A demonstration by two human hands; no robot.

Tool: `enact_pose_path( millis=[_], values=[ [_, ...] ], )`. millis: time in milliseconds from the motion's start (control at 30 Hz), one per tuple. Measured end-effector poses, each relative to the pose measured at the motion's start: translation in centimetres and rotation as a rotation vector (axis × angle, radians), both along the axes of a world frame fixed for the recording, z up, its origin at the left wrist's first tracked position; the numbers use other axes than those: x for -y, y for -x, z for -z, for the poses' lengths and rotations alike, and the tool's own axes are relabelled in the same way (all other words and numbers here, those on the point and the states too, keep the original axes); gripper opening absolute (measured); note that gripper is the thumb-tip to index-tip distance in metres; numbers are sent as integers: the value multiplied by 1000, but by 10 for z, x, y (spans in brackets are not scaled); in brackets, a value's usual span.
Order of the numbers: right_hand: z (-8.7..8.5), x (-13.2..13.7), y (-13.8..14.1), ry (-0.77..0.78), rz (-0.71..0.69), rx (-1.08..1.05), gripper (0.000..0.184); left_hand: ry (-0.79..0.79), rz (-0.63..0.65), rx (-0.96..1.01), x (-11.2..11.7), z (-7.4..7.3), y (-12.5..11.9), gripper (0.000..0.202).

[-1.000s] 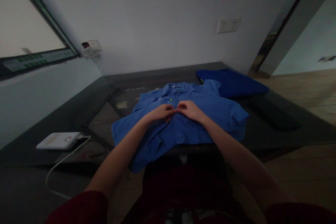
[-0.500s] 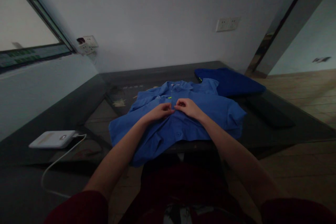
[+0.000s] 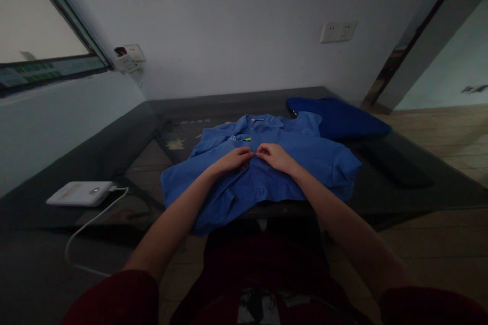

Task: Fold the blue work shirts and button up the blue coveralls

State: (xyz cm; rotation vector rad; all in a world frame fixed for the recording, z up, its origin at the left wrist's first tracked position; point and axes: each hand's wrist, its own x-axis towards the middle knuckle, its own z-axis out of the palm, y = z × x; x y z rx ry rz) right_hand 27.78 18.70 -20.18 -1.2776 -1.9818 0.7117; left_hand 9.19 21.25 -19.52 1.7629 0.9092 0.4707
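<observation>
A blue button-up shirt (image 3: 305,150) lies spread on the dark table (image 3: 141,162), its collar towards the wall and its lower edge hanging over the near side. At the middle of its front, my left hand (image 3: 235,157) pinches the cloth along the button line. My right hand (image 3: 275,156) pinches the same line just beside it, the fingertips of both hands almost touching. What lies between the fingertips, cloth or a button, is hidden. One button (image 3: 261,191) shows lower on the front, and a small yellow-green tag (image 3: 247,139) sits above my hands.
A dark blue padded pouch (image 3: 339,118) lies at the back right, with a flat black object (image 3: 396,164) in front of it. On the left rests a white power bank (image 3: 81,194) with a white cable (image 3: 82,231). Wall sockets (image 3: 338,32) are behind the table.
The view has shifted slightly, so the whole scene sits a little differently. Both hands stay pinched at the same spot on the shirt, with only small finger movements.
</observation>
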Motion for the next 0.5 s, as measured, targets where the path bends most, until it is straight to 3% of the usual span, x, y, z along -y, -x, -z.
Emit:
enact_pose_path(
  millis=[167, 500],
  values=[
    [3, -3, -3, 104, -52, -49, 8, -121, -42, -19, 4, 0, -4, 23],
    [0, -3, -6, 128, -63, 13, 17, -308, -38, 10, 5, 0, -6, 24]
  ],
)
